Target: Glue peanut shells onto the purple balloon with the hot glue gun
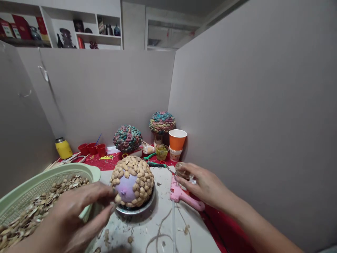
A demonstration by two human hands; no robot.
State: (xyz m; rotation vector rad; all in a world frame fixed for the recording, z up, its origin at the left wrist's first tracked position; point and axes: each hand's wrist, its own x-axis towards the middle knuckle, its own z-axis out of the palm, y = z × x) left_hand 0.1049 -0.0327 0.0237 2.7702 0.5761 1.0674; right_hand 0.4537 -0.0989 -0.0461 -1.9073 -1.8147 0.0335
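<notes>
A pale purple balloon (pixel 127 187), largely covered with peanut shells (pixel 143 175), rests in a round metal dish (pixel 137 210). My left hand (pixel 79 211) is at its left side, thumb and fingertips pinched on a small peanut shell (pixel 117 199) against the balloon's edge. Part of that shell is hidden by the fingers. Farther right, my right hand (pixel 201 179) curls its fingers and thumb around a small clear cup (pixel 181 169) with something brownish in it. A pink glue gun (pixel 181 196) lies just below this hand, a glue stick (pixel 173 225) sticking out of it.
A green basket (pixel 92 170) of peanut shells stands at left. Behind are two colourful shell-covered balls (pixel 127 138), an orange paper cup (pixel 177 140), green-handled pliers (pixel 156 164), red cups (pixel 92 148) and a yellow jar (pixel 63 149). Grey panels (pixel 110 88) enclose the table.
</notes>
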